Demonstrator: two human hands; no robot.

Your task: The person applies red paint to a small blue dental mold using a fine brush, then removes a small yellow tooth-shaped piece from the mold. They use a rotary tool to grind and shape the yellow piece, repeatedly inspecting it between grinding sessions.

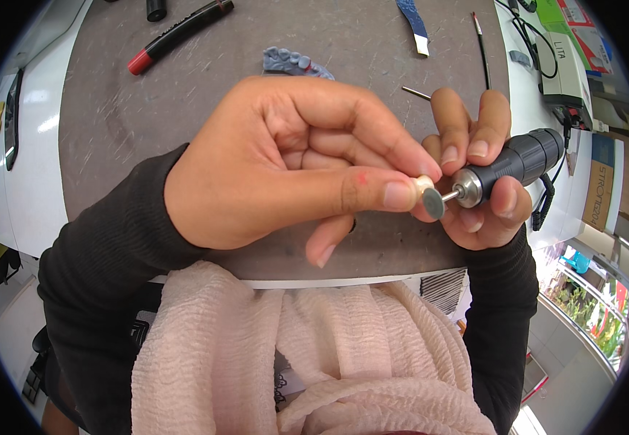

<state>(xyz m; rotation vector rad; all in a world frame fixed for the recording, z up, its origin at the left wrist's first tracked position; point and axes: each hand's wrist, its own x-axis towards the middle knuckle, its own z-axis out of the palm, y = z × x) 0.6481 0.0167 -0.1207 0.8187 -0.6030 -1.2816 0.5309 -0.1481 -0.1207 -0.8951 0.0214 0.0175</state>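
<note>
Between thumb and index fingertip, my left hand (278,156) pinches a small cream-coloured dental crown (422,184); the fingers cover most of it. My right hand (490,130) is wrapped around a black rotary handpiece (523,161) with a silver nose. From that nose a thin shank points left, carrying a small grey-green grinding disc (433,205). The disc sits right against or just in front of the crown; whether they touch I cannot tell. My fingertips of both hands come close together there. Beyond my left hand lies a grey dental model (293,61) with a row of teeth, partly hidden.
A black marker with a red end (180,36) lies far left on the grey-brown mat (133,116). Far right are a blue strip with a white end (412,27), a thin brush (482,51) and a metal rod (415,93). A corded control box (566,80) stands at the right edge.
</note>
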